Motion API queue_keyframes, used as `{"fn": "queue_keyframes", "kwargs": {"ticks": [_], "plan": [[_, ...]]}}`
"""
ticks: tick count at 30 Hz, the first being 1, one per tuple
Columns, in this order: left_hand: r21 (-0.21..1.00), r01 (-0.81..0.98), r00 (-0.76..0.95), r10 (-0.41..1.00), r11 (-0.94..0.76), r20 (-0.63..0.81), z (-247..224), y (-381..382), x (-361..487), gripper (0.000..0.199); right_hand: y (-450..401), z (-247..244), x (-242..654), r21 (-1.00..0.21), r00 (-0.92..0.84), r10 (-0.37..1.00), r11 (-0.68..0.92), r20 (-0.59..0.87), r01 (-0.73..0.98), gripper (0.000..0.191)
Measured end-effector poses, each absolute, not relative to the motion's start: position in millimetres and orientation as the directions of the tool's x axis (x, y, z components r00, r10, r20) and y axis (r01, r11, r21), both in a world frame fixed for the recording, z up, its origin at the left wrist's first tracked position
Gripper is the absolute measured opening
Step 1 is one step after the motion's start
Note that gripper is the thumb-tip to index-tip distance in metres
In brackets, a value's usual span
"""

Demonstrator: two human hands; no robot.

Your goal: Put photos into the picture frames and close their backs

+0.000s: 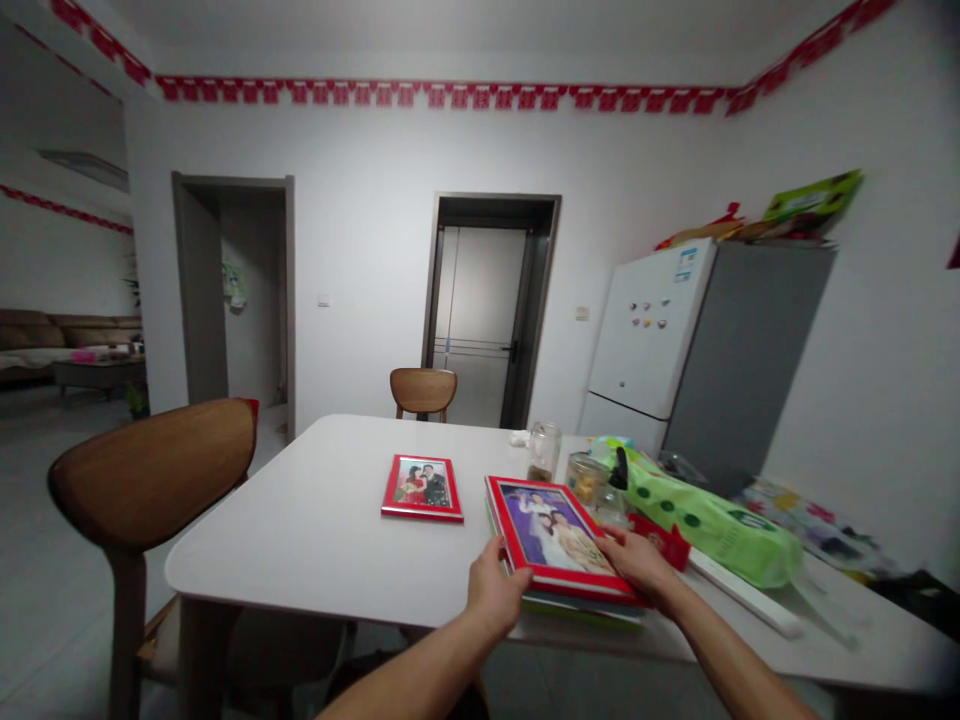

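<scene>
A large red photo frame (555,530) lies on top of a stack with green and pale edges (585,607), near the front of the white table. My left hand (495,588) grips its left front corner, thumb on the red border. On the right side, my right hand (636,562) holds the same frame, fingers over its edge. A smaller red photo frame (423,488) with a picture of two people lies flat on the table, to the left and farther back, apart from both hands.
Right of the stack are a glass jar (544,452), a jar with yellowish contents (587,478), a red box (660,541), a green plastic pack (705,515) and a long white bar (744,592). Wooden chairs (157,470) stand at the left and far side of the white table (322,540).
</scene>
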State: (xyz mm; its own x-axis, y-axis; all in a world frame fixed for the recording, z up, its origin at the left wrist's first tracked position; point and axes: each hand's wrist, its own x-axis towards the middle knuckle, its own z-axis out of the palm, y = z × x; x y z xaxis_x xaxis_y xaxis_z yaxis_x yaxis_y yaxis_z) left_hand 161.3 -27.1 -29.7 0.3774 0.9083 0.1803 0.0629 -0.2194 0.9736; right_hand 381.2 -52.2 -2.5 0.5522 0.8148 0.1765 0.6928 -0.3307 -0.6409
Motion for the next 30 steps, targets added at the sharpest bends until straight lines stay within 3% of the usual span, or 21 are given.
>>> {"fn": "queue_keyframes", "kwargs": {"ticks": [10, 12, 14, 16, 19, 25, 30], "plan": [[0.882, 0.388, 0.382, 0.918, -0.267, 0.109, -38.6, -6.7, 141.0, 0.055, -46.9, -9.8, 369.5, -0.492, 0.552, 0.786, -0.377, 0.278, 0.785, 0.037], [0.858, 0.441, 0.348, 0.932, -0.262, 0.106, -40.4, 3.3, 121.4, 0.057, -38.0, -6.0, 339.2, -0.439, 0.462, 0.809, -0.289, 0.363, 0.851, 0.040], [0.832, 0.492, 0.310, 0.945, -0.256, 0.108, -43.3, 13.0, 98.6, 0.056, -22.3, -6.6, 297.9, -0.327, 0.246, 0.863, -0.101, 0.441, 0.940, 0.041], [0.804, 0.539, 0.275, 0.955, -0.252, 0.116, -47.0, 20.7, 76.4, 0.054, -0.6, -12.5, 253.7, -0.261, 0.045, 0.914, 0.068, 0.402, 0.963, 0.040], [0.762, 0.588, 0.263, 0.955, -0.272, 0.139, -52.3, 27.1, 51.4, 0.053, 38.1, -27.3, 202.0, -0.245, -0.071, 0.937, 0.162, 0.343, 0.956, 0.041], [0.698, 0.623, 0.324, 0.929, -0.352, 0.179, -56.3, 28.9, 32.0, 0.051, 92.2, -51.4, 176.4, -0.245, -0.051, 0.965, 0.116, 0.259, 0.963, 0.054], [0.653, 0.624, 0.376, 0.897, -0.429, 0.231, -53.3, 22.2, 26.2, 0.055, 63.2, -59.2, 176.5, -0.251, -0.068, 0.964, 0.135, 0.258, 0.959, 0.047]]}}
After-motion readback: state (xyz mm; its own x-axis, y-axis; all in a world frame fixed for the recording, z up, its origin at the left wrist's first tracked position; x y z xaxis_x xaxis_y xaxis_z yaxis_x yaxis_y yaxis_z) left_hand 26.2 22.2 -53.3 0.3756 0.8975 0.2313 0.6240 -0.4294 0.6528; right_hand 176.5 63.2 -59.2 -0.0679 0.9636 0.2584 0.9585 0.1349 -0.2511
